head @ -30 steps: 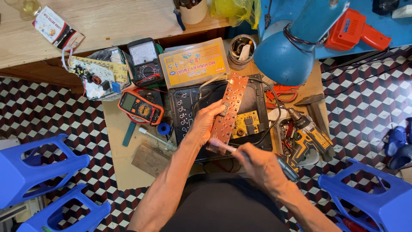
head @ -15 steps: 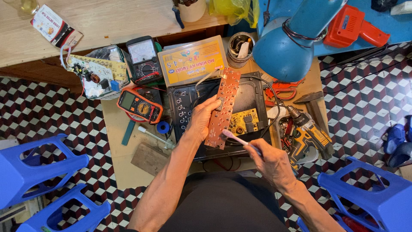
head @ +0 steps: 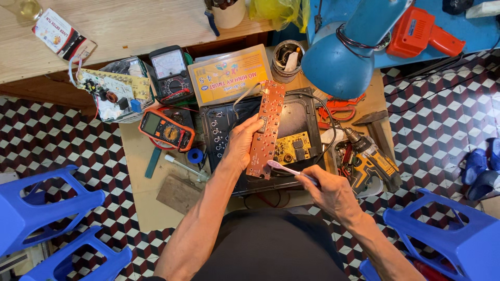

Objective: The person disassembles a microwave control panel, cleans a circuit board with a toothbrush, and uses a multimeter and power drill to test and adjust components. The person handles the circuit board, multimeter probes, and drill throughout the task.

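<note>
Left hand (head: 240, 143) gripping long brown circuit board (head: 265, 127) upright over opened black appliance (head: 291, 125) on bench (head: 140, 161), long axis running away from body; right hand (head: 328, 190) pinching white toothbrush (head: 284, 168), bristles touching board's near end.

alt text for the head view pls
Seen from above, the left hand holds a long brown circuit board while the right hand touches a toothbrush to its lower end, over an opened black device among scattered tools.
</note>
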